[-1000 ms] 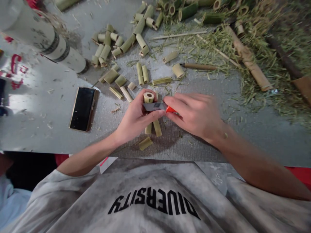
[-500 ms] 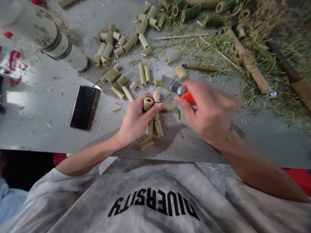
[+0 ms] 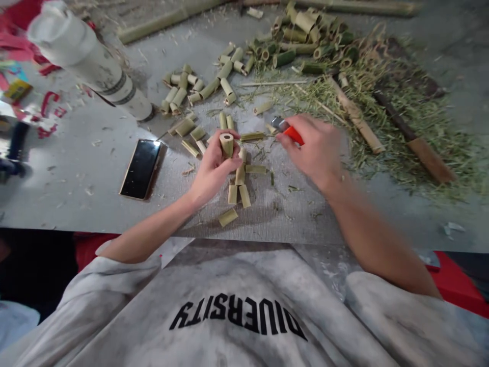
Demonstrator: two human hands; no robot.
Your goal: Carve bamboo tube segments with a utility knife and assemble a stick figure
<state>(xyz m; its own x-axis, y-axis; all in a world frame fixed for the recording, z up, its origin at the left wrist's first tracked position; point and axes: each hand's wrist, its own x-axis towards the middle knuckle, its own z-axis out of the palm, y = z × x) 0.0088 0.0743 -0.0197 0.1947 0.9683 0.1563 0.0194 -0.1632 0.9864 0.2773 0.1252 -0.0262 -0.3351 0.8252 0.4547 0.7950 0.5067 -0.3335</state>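
My left hand (image 3: 217, 165) is closed around a short bamboo tube (image 3: 226, 145), its hollow end facing up. To the right, apart from the tube, my right hand (image 3: 314, 149) grips an orange utility knife (image 3: 293, 134). The knife's blade points left and is blurred by motion. Beneath and beside my left hand, bamboo pieces lie in a stick-figure shape, among them a leg piece (image 3: 244, 196) and a side piece (image 3: 255, 169). A separate split piece (image 3: 228, 217) lies nearer the table edge. Another bamboo strip (image 3: 252, 136) lies between my hands.
A phone (image 3: 140, 169) lies on the left, with a white bottle (image 3: 95, 66) behind it. More bamboo pieces (image 3: 209, 88) form a second figure further back. At the right are green shavings (image 3: 362, 114), cut tubes (image 3: 284, 58) and a wooden-handled blade (image 3: 431, 160).
The camera view has shifted, showing more of the table's far side and right. My left hand still holds the bamboo tube; the knife in my right hand stays apart from it.
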